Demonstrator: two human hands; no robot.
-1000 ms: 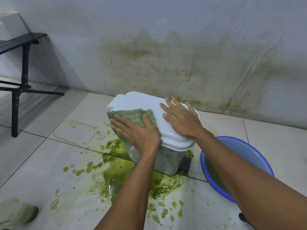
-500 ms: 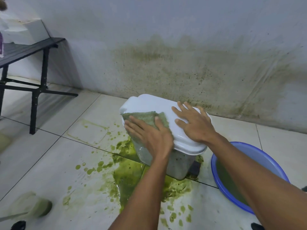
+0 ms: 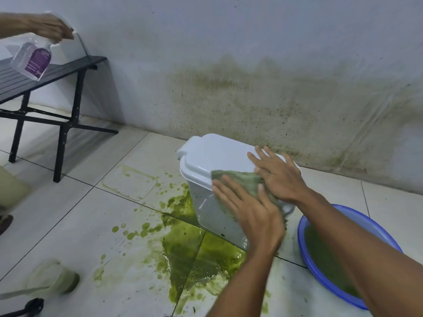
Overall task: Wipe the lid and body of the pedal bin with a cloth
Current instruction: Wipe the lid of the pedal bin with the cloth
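A person bent over a white pedal bin (image 3: 212,216) that stood on a tiled floor (image 3: 68,225) close to a stained wall (image 3: 251,92). The left hand (image 3: 254,216) lay flat with straight fingers and pressed a green cloth (image 3: 242,181) against the bin's front side, just under the edge of the closed lid (image 3: 215,154); nothing was gripped. The right hand (image 3: 279,177) rested open on the right end of the lid, fingers spread, its heel on the upper edge of the cloth. The bin's side was speckled with dark spots.

A pool of green liquid (image 3: 190,248) spread over the tiles at the foot of the bin, in front and to its left, with splashes further left. Just right of the bin stood a blue basin (image 3: 301,243) holding more green liquid, partly hidden by the right forearm. Well to the left of the bin stood a black bench (image 3: 68,65), and above it another person's hand (image 3: 50,27) held a clear bottle with a purple label (image 3: 32,60). Whether the bin's pedal was visible could not be told.
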